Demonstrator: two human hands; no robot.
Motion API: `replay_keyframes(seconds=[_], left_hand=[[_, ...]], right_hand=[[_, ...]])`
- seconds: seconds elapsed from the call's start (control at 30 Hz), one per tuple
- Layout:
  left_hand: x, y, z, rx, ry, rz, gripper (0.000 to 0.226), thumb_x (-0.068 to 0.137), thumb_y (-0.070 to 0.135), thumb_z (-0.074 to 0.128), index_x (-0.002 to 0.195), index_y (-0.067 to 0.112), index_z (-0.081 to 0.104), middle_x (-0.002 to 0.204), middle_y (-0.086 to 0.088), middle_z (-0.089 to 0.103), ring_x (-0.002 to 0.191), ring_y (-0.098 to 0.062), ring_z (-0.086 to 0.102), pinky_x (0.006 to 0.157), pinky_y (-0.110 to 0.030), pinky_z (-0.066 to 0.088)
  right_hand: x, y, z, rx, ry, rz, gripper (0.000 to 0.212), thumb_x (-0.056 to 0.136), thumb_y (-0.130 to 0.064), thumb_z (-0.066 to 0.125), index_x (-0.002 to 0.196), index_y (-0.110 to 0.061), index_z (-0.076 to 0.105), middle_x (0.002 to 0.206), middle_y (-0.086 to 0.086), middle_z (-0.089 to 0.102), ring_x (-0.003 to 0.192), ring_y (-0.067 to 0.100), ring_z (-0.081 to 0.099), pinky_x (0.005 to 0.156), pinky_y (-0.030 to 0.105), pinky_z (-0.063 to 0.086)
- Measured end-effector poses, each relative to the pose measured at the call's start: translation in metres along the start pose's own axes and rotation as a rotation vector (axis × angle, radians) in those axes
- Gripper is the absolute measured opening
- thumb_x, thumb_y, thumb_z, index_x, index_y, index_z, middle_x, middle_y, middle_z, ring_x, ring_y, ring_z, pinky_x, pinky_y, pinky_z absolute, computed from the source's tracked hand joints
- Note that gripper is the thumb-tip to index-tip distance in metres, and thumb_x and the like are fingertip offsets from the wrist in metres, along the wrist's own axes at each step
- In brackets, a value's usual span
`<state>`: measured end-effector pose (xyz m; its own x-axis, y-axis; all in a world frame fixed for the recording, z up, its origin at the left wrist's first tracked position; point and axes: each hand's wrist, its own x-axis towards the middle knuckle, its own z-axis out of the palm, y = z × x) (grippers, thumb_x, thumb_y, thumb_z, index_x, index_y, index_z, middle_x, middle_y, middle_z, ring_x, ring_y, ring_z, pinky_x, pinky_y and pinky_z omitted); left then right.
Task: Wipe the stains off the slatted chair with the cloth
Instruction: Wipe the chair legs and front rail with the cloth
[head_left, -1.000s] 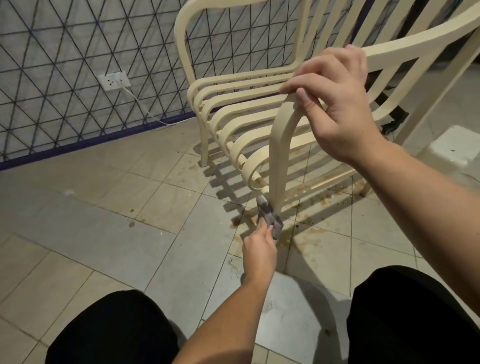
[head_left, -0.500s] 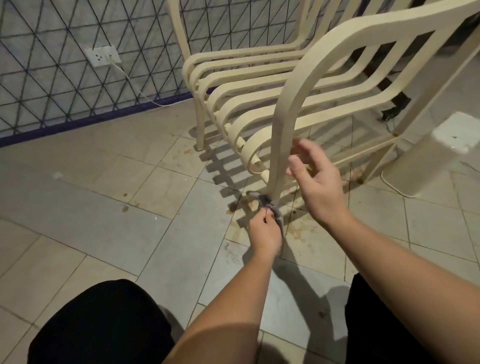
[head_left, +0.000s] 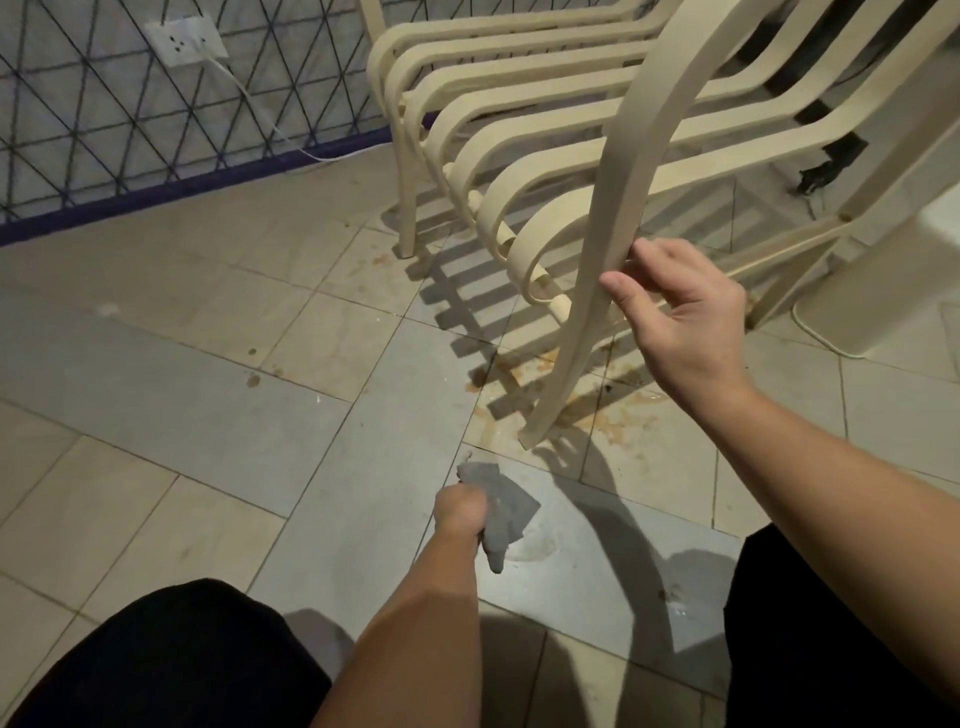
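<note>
Gripping the cloth (head_left: 498, 512) just short of the chair (head_left: 597, 270) leg, left hand (head_left: 460, 512) pauses between wipes; right hand (head_left: 680, 312) holds the leg. Next, likely another pass.

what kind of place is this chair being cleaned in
Probably a covered patio or utility area of a home, though that is a guess. The floor is stained tile, a wall socket with a white cord sits on a diamond-patterned wall, and the cream slatted chair looks like outdoor furniture.
</note>
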<state>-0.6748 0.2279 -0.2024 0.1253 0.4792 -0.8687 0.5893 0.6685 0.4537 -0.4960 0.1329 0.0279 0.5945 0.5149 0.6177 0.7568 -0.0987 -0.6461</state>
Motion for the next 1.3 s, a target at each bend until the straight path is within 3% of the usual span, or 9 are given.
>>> replay_keyframes(seconds=[0.13,0.33,0.47,0.6,0.73,0.83,1.03,1.17,1.3], left_hand=[[0.046,-0.002,0.025,-0.158,-0.037,0.04,0.037,0.076,0.02,0.055,0.104,0.003,0.07,0.097,-0.022,0.072,0.088,-0.038,0.072,0.085,-0.057,0.059],[0.009,0.044,0.059,-0.095,-0.001,0.095,0.034,0.1,0.024,0.049,0.126,0.005,0.062,0.115,-0.013,0.068,0.104,-0.031,0.068,0.089,-0.041,0.058],[0.011,0.05,0.059,-0.029,0.048,0.078,0.034,0.103,0.028,0.047,0.089,-0.001,0.059,0.07,-0.015,0.059,0.068,-0.028,0.062,0.064,-0.034,0.05],[-0.012,0.056,0.064,-0.138,-0.029,0.073,0.025,0.102,0.021,0.048,0.096,0.0,0.06,0.067,-0.01,0.053,0.057,-0.023,0.049,0.049,-0.024,0.039],[-0.039,0.071,0.064,-0.326,-0.06,0.088,0.018,0.1,0.008,0.049,0.108,0.0,0.062,0.09,-0.016,0.067,0.086,-0.031,0.065,0.07,-0.033,0.051],[-0.064,0.084,0.066,-0.439,-0.1,0.111,0.019,0.099,0.003,0.049,0.11,0.002,0.064,0.077,-0.007,0.061,0.071,-0.021,0.057,0.072,-0.034,0.047],[-0.109,0.099,0.07,-0.453,-0.123,0.35,0.029,0.101,0.013,0.053,0.075,0.016,0.064,0.079,-0.004,0.069,0.079,-0.019,0.066,0.074,-0.03,0.053],[-0.109,0.087,0.072,-0.275,-0.037,0.5,0.047,0.101,0.015,0.05,0.055,0.019,0.044,0.053,0.002,0.042,0.059,-0.02,0.038,0.058,-0.029,0.031],[-0.087,0.076,0.067,-0.093,-0.06,0.387,0.025,0.103,0.012,0.047,0.089,0.013,0.068,0.084,-0.001,0.063,0.083,-0.022,0.057,0.071,-0.026,0.043]], right_hand=[[-0.002,0.002,0.005,-0.004,0.028,0.018,0.03,0.091,-0.023,0.071,0.11,0.0,0.073,0.093,0.011,0.068,0.082,0.018,0.063,0.078,0.026,0.054],[0.0,0.004,0.007,-0.014,0.031,0.004,0.026,0.091,-0.023,0.072,0.107,-0.003,0.074,0.088,0.008,0.066,0.08,0.017,0.062,0.075,0.031,0.055],[0.0,0.006,0.007,-0.008,-0.002,0.005,0.028,0.092,-0.023,0.071,0.112,-0.004,0.073,0.093,0.008,0.067,0.085,0.017,0.065,0.079,0.028,0.057],[0.001,0.005,0.006,-0.001,0.01,0.009,0.025,0.09,-0.023,0.073,0.109,-0.006,0.074,0.088,0.0,0.066,0.078,0.007,0.062,0.075,0.015,0.052],[0.002,0.002,0.004,0.014,0.009,0.043,0.024,0.088,-0.022,0.075,0.106,-0.006,0.075,0.087,-0.011,0.062,0.076,-0.006,0.057,0.072,0.008,0.045],[0.003,0.0,0.003,0.039,0.022,0.071,0.028,0.086,-0.025,0.077,0.108,-0.007,0.075,0.095,-0.007,0.068,0.08,-0.007,0.061,0.073,0.011,0.05],[0.004,-0.005,0.0,0.001,0.059,0.059,0.026,0.084,-0.022,0.079,0.105,-0.006,0.076,0.096,-0.008,0.068,0.083,-0.017,0.059,0.075,0.003,0.045],[0.003,-0.003,0.0,0.006,0.043,0.068,0.025,0.084,-0.022,0.079,0.104,-0.007,0.076,0.094,-0.006,0.069,0.081,-0.013,0.061,0.074,0.005,0.046],[0.004,-0.001,-0.002,0.044,-0.003,0.106,0.025,0.084,-0.024,0.079,0.106,-0.011,0.076,0.096,-0.005,0.072,0.08,0.005,0.066,0.075,0.012,0.05]])
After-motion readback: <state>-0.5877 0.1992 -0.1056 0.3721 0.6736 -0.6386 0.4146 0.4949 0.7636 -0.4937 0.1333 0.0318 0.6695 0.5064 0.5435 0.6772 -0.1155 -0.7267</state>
